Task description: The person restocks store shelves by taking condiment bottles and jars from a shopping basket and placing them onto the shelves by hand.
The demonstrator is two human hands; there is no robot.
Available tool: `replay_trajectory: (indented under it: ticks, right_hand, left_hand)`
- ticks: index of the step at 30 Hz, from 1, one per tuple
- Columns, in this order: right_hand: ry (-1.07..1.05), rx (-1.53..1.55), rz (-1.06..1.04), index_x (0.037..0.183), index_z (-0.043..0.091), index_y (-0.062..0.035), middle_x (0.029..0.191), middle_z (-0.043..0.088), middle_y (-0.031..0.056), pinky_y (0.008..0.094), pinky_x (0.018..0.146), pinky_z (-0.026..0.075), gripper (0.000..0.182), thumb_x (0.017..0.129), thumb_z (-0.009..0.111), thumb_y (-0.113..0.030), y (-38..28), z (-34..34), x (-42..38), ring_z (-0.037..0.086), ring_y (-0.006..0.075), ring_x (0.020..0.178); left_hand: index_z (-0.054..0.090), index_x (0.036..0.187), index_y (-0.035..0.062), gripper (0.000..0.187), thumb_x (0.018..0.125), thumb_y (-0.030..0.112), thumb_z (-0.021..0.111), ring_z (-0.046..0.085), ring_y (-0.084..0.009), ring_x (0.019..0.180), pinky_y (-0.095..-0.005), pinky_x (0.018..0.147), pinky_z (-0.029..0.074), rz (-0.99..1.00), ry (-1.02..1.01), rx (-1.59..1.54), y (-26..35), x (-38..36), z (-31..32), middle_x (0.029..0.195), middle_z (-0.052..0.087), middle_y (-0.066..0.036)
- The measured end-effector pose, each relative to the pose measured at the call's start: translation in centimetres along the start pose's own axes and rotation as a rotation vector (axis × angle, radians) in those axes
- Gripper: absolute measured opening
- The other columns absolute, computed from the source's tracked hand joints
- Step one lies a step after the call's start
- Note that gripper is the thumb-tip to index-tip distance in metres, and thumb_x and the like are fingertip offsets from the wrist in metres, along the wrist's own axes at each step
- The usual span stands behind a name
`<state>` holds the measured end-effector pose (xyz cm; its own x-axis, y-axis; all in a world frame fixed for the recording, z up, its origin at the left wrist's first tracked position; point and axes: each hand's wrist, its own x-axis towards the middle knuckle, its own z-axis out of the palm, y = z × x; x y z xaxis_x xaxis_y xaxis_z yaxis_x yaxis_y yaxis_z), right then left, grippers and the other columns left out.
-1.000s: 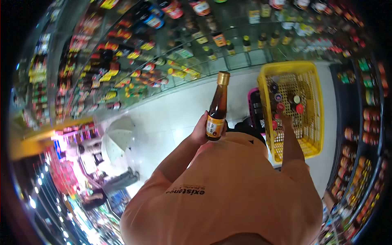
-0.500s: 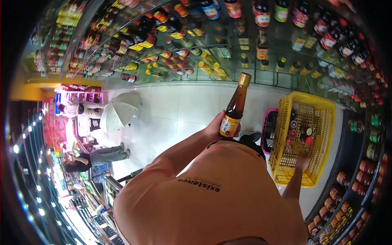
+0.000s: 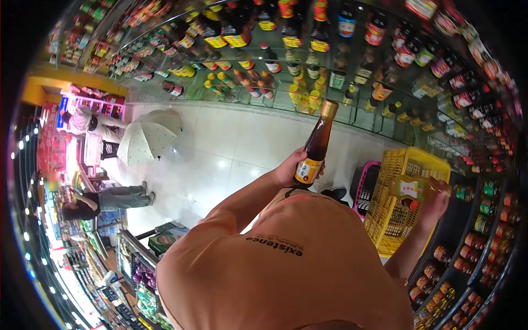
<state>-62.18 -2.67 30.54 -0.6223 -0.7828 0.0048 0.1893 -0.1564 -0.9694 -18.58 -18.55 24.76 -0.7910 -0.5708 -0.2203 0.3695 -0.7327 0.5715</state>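
Note:
My left hand (image 3: 290, 168) is wrapped round the lower part of a dark brown sauce bottle (image 3: 317, 141) with a gold cap and a yellow and white label. The bottle stands slightly tilted in front of my body. On the right, my right hand (image 3: 435, 204) grips a clear bottle of yellowish liquid (image 3: 410, 188) near its neck end. That bottle lies sideways above the yellow basket (image 3: 382, 232), its pale label showing. Some things inside the basket are partly hidden by the bottle.
Glass shelves (image 3: 352, 118) full of bottles run across the front. More jars (image 3: 467, 256) line a dark shelf at the right. A pink-rimmed basket (image 3: 364, 190) stands beside the yellow one. Two people and an open white umbrella (image 3: 144, 142) are at the left.
My right hand has risen from inside the yellow basket and moved right, with the clear bottle in its grip. My left hand still holds the sauce bottle. The view has shifted slightly.

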Motion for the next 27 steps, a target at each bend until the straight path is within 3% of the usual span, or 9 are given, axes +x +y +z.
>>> replay_trajectory:
  ticks: [3,7,8,12,19,21,22,23,27]
  right_hand:
    - [-0.091,0.098,-0.013,0.127,0.055,-0.0006,0.119,0.061,0.0100,0.0438,0.100,0.047,0.039,0.103,0.056,-0.031,3.6,9.6,-0.2,0.060,0.0278,0.114]
    - [-0.186,0.229,0.156,0.128,0.054,0.0005,0.111,0.063,0.0118,0.0439,0.096,0.050,0.038,0.104,0.055,-0.028,5.9,22.2,-1.4,0.062,0.0284,0.111]
    - [-0.231,0.270,0.159,0.128,0.054,0.0007,0.109,0.063,0.0111,0.0439,0.095,0.051,0.038,0.103,0.056,-0.028,6.1,25.5,-2.0,0.063,0.0286,0.109]
    - [-0.321,0.318,0.212,0.128,0.053,0.0008,0.102,0.063,0.0090,0.0438,0.095,0.051,0.041,0.102,0.059,-0.031,6.5,35.8,-3.9,0.063,0.0292,0.107]
    - [-0.368,0.392,0.321,0.127,0.055,-0.0023,0.101,0.066,0.0082,0.0460,0.100,0.048,0.041,0.104,0.053,-0.036,8.9,45.2,-2.9,0.064,0.0304,0.106]
    - [-0.369,0.399,0.390,0.125,0.055,-0.0021,0.100,0.066,0.0093,0.0465,0.095,0.052,0.036,0.103,0.054,-0.030,8.9,48.0,-2.6,0.066,0.0300,0.103]
    - [-0.388,0.427,0.432,0.124,0.055,-0.0027,0.100,0.066,0.0098,0.0463,0.093,0.053,0.033,0.103,0.055,-0.028,9.1,49.2,-2.1,0.067,0.0312,0.101]
    - [-0.377,0.423,0.429,0.124,0.055,-0.0027,0.100,0.066,0.0098,0.0463,0.093,0.053,0.033,0.103,0.055,-0.028,9.3,50.4,-1.6,0.067,0.0312,0.101]
    - [-0.479,0.391,0.407,0.123,0.056,-0.0021,0.099,0.066,0.0099,0.0438,0.090,0.054,0.030,0.104,0.055,-0.025,11.3,55.6,0.5,0.067,0.0303,0.101]
  left_hand:
    - [0.054,0.125,0.0080,0.073,0.083,0.066,0.067,0.064,-0.0216,0.091,-0.0356,0.077,0.055,0.086,0.038,0.034,1.8,-4.2,-3.3,0.103,0.064,-0.011]
    - [0.053,0.130,0.0048,0.080,0.083,0.068,0.067,0.066,-0.0217,0.094,-0.0359,0.082,0.055,0.182,0.111,0.051,4.8,-10.1,-6.4,0.106,0.065,-0.012]
    - [0.049,0.131,0.0025,0.075,0.087,0.061,0.066,0.066,-0.0231,0.098,-0.0370,0.084,0.055,0.209,0.094,0.030,5.5,-11.7,-7.4,0.105,0.065,-0.012]
    - [0.048,0.132,0.0039,0.074,0.086,0.059,0.068,0.066,-0.0240,0.098,-0.0386,0.084,0.055,0.299,0.141,0.044,7.5,-17.4,-10.8,0.106,0.064,-0.013]
    - [0.043,0.136,0.0082,0.080,0.082,0.059,0.073,0.069,-0.0277,0.091,-0.0405,0.078,0.059,0.432,0.399,-0.064,9.7,-22.2,-14.1,0.102,0.066,-0.017]
    - [0.044,0.136,0.0087,0.081,0.082,0.062,0.072,0.070,-0.0284,0.087,-0.0407,0.077,0.059,0.454,0.412,-0.115,10.1,-22.6,-15.7,0.101,0.068,-0.019]
    - [0.044,0.137,0.0097,0.083,0.082,0.066,0.069,0.071,-0.0284,0.085,-0.0402,0.076,0.059,0.510,0.393,-0.112,10.2,-22.5,-16.4,0.100,0.068,-0.019]
    - [0.039,0.143,0.0121,0.079,0.090,0.069,0.052,0.067,-0.0270,0.088,-0.0402,0.079,0.056,0.516,0.380,-0.024,10.9,-22.4,-17.1,0.103,0.066,-0.018]
    - [0.039,0.142,0.0105,0.074,0.094,0.067,0.046,0.068,-0.0276,0.084,-0.0385,0.071,0.056,0.564,0.458,-0.038,14.5,-21.3,-18.3,0.106,0.065,-0.018]
